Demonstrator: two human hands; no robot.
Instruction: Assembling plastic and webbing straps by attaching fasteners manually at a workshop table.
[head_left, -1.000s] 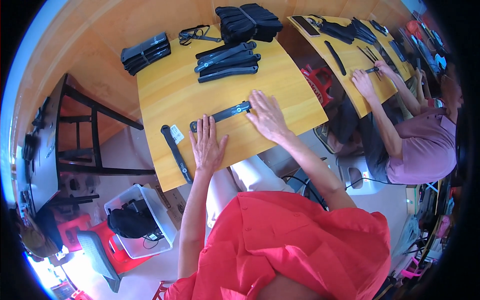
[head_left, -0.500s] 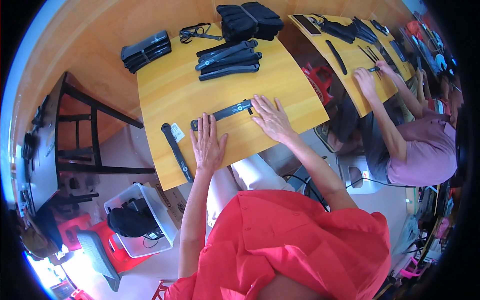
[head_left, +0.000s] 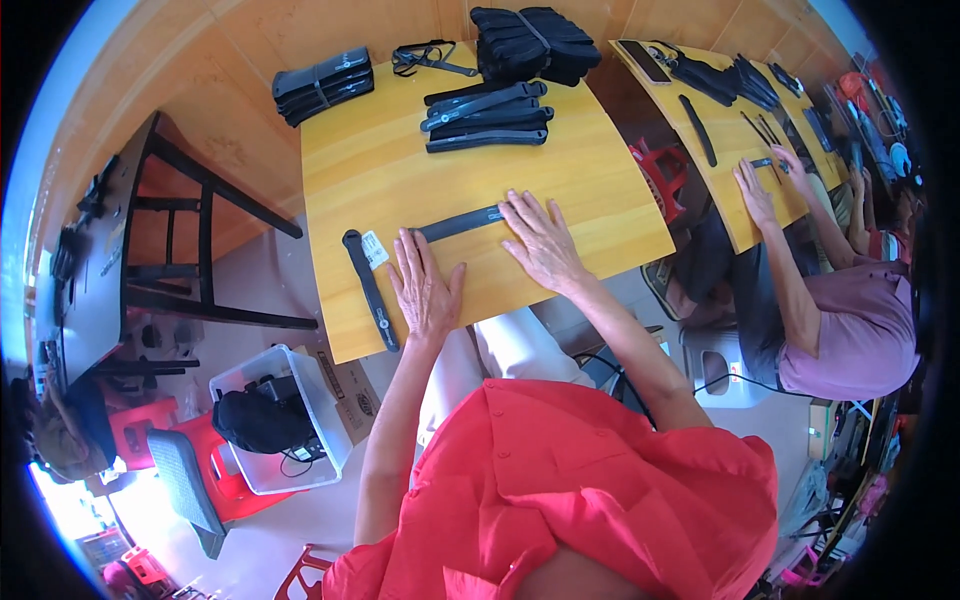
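A flat black strap (head_left: 462, 223) lies across the yellow table (head_left: 480, 180) between my hands. My left hand (head_left: 425, 292) rests flat with its fingertips at the strap's left end, fingers stretched out. My right hand (head_left: 543, 245) lies open too, its spread fingers covering the right end. Both ends are partly hidden beneath the fingers. Left of my left hand is a second black strap (head_left: 372, 290) with a rounded end, lying lengthwise beside a small white label (head_left: 374, 248). Farther back sits a loose pile of black straps (head_left: 487, 120).
Banded black bundles (head_left: 322, 85) and a larger black stack (head_left: 535, 45) stand along the wall, with a thin tangled strap (head_left: 432, 58) between. On the right, a person (head_left: 840, 320) works at another table. A white bin (head_left: 335, 430) stands at lower left, near a red chair (head_left: 225, 470).
The whole view has shifted, moving the table rightward in it. The strap's rounded left end and printed marks, visible earlier, no longer show the same way. Both hands stay flat on it.
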